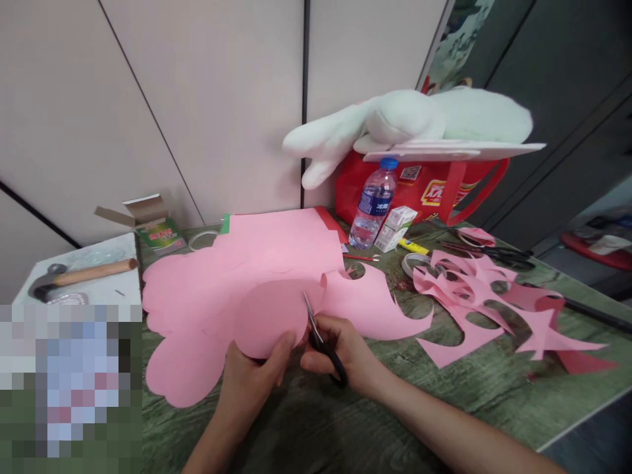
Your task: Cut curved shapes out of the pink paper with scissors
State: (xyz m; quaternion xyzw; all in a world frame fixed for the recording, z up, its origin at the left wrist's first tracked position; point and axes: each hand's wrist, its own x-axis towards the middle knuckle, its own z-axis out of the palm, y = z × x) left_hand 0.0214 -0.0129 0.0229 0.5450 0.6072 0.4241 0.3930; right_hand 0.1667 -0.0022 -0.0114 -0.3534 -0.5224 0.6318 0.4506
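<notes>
My right hand grips black-handled scissors, whose blades point up into a rounded pink paper piece. My left hand pinches the lower edge of that same pink paper, thumb on top. The paper lies over a stack of larger pink sheets with scalloped edges on the green table. A curled offcut hangs to the right of the blades.
Pink paper scraps lie at the right, with tape rolls and another pair of scissors. Behind stand a water bottle, a small white box, a red bag under a white plush toy. A hammer lies at left.
</notes>
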